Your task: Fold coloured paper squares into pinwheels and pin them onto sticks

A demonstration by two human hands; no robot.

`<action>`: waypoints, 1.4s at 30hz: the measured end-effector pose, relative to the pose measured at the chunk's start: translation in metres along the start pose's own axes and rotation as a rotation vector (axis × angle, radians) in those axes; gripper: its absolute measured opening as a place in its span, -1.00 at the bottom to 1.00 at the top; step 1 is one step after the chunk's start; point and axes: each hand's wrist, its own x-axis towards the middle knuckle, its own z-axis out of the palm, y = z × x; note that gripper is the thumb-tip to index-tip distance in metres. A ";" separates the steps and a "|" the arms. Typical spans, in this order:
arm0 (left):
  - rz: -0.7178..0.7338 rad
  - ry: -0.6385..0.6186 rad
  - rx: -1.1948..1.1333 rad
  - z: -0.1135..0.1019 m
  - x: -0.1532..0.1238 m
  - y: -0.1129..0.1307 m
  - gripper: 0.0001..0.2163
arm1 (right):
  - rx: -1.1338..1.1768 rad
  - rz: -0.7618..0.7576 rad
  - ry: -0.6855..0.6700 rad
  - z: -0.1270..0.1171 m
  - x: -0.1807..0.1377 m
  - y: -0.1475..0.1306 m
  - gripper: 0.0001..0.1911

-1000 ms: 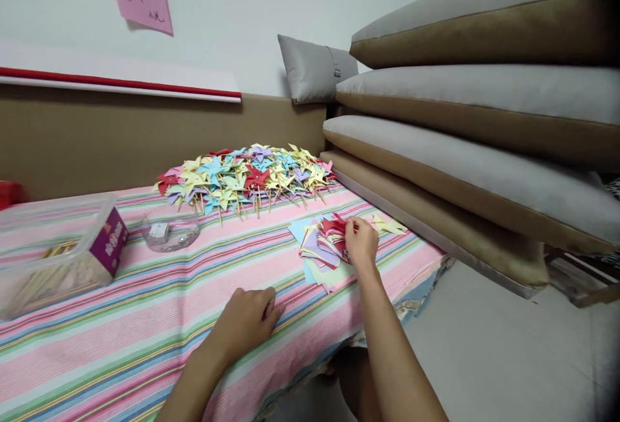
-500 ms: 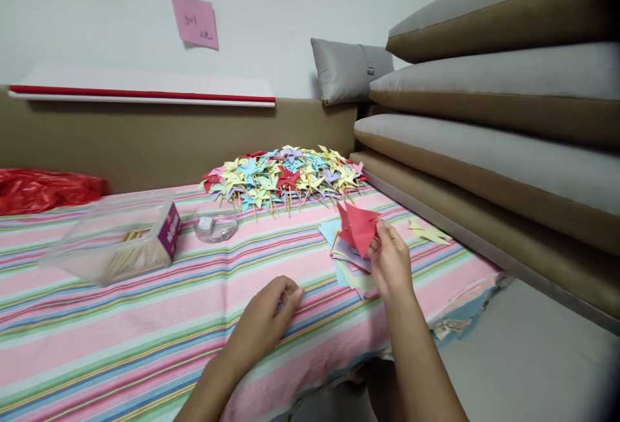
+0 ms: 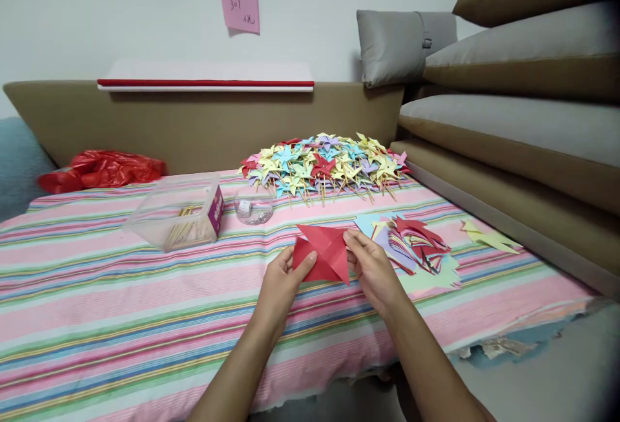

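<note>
Sheet of slit red paper with pointed flaps, pinched at opposite sides by left hand and right hand; held over pink striped cloth, left of fanned multicoloured paper stack.

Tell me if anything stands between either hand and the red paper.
Nothing visible does: the left hand grips the red paper at its left, the right hand at its right edge. The stack lies off to the right.
</note>
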 end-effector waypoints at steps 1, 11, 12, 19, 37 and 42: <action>-0.001 0.007 -0.011 0.001 0.000 -0.001 -0.59 | -0.020 -0.007 -0.002 0.001 -0.001 -0.001 -0.67; 0.035 0.089 -0.073 0.005 0.002 0.000 -0.64 | -0.157 -0.109 -0.005 -0.007 -0.003 -0.004 -0.54; 0.047 0.114 -0.096 0.005 0.003 -0.001 -0.62 | -0.187 -0.141 -0.025 -0.009 -0.003 -0.004 -0.51; 0.103 0.212 -0.229 0.003 0.008 -0.004 -0.55 | -0.639 -0.452 -0.219 -0.011 -0.008 0.003 -0.59; 0.114 0.063 -0.298 0.013 0.000 0.006 -0.67 | -0.553 -0.481 -0.021 0.000 -0.004 0.010 -0.89; 0.138 0.057 -0.226 0.014 0.000 0.002 -0.68 | -0.454 -0.398 0.020 0.002 -0.004 0.009 -0.85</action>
